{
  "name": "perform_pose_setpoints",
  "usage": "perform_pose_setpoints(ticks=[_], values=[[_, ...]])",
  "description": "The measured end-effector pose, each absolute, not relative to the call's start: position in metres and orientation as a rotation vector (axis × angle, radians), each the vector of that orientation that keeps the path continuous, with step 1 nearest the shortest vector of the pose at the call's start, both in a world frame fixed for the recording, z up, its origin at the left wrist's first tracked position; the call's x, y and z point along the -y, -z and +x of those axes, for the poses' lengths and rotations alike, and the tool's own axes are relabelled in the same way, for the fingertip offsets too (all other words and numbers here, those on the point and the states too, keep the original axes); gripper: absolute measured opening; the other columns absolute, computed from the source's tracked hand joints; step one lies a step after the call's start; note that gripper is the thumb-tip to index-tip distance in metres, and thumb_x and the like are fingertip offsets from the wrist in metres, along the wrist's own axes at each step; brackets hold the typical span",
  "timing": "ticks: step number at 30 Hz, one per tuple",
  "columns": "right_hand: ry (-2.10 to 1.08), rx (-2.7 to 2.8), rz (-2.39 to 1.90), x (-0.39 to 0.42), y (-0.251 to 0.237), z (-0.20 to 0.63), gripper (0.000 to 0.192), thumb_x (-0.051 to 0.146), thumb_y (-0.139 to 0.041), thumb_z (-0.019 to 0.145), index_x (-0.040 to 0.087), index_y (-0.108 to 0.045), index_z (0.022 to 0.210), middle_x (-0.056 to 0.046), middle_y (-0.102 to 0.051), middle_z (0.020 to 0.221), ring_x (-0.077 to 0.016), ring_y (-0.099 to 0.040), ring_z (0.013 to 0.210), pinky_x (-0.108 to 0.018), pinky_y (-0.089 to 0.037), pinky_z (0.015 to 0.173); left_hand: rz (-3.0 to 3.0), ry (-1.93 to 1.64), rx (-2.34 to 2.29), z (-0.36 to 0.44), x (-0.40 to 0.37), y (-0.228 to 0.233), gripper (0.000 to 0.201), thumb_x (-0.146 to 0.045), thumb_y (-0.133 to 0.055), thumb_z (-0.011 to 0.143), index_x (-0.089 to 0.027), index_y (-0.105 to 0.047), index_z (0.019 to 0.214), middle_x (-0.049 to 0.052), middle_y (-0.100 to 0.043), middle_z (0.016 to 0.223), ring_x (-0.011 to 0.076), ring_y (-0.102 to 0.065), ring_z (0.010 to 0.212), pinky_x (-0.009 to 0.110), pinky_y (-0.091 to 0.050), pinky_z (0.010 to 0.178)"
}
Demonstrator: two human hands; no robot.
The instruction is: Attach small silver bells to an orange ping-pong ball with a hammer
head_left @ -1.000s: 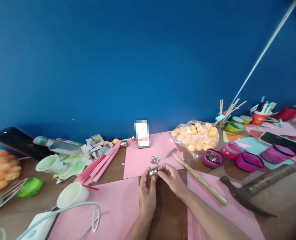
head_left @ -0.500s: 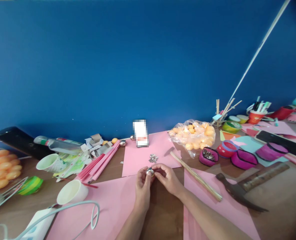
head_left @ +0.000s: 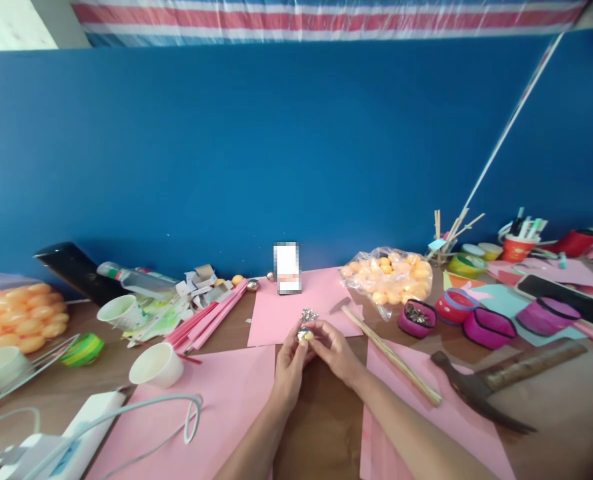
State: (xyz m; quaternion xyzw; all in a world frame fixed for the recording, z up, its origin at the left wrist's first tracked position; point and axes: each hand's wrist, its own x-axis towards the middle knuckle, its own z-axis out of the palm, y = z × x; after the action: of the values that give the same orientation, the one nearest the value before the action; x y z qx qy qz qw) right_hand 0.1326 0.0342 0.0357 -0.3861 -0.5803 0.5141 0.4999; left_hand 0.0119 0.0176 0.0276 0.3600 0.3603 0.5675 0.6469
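Blue wall panel (head_left: 276,147) fills most of the frame, a striped red, white and blue sheet (head_left: 326,21) running along the top, and below it we have a crowded brown tabletop (head_left: 321,427). Lower centre, that's the action: a shiny silver ball (head_left: 303,334), yellowish on its lower right side, raised just above the table! Left hand (head_left: 290,363) has it, thumb and fingers closed round it. Right hand (head_left: 337,352) comes in alongside, fingers bent to the ball's right side; gripping it or merely touching, I can't tell.

Just beyond, small silvery pieces (head_left: 309,313) sit heaped on a pink sheet (head_left: 271,313). Right of centre, a wooden-handled hammer (head_left: 396,363) lies aslant, and a bigger claw hammer (head_left: 481,393) takes the lower right. Above them, a clear bag of orange balls (head_left: 391,277) sits near a purple container (head_left: 418,331) with more metal bits inside. Over at lower left, a white cup (head_left: 156,367) stands near a power strip (head_left: 89,427) with its looping cable (head_left: 141,401).
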Motion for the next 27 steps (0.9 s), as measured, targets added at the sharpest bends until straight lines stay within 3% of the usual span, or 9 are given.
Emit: perform_pose_setpoints(ticks=[5,12,27], values=[[-1.307,1.336,-0.895,-0.0358,-0.0334,0.1349,0.032,0.03,-0.056,0.077,0.022,-0.054,0.108,-0.005,-0.058,0.11,-0.0195,-0.054,0.102,-0.035,-0.042,0.091,0.907,-1.318,-0.819,0.0145,-0.0163,-0.0286,0.053,-0.033,-0.055,0.076,-0.023,-0.04,0.125,0.01,-0.054,0.119,0.0244,-0.052,0.108,0.04,-0.044,0.09],[-1.328,1.351,-0.894,-0.0349,-0.0311,0.1346,0.03,0.031,-0.056,0.076,0.02,-0.055,0.104,-0.005,-0.062,0.099,-0.0191,-0.058,0.093,-0.033,-0.048,0.079,0.937,-1.32,-0.852,0.0134,-0.0164,-0.0278,0.048,-0.033,-0.057,0.074,-0.02,-0.047,0.12,0.01,-0.057,0.116,0.0241,-0.051,0.109,0.038,-0.042,0.092],[-1.387,1.269,-0.878,-0.0341,-0.0398,0.1338,0.03,0.031,-0.059,0.073,0.02,-0.057,0.102,-0.004,-0.062,0.099,-0.0202,-0.056,0.097,-0.036,-0.044,0.085,0.943,-1.293,-0.842,0.0121,-0.0165,-0.0303,0.047,-0.032,-0.056,0.075,-0.023,-0.048,0.12,0.009,-0.05,0.124,0.0249,-0.046,0.115,0.039,-0.04,0.094]])
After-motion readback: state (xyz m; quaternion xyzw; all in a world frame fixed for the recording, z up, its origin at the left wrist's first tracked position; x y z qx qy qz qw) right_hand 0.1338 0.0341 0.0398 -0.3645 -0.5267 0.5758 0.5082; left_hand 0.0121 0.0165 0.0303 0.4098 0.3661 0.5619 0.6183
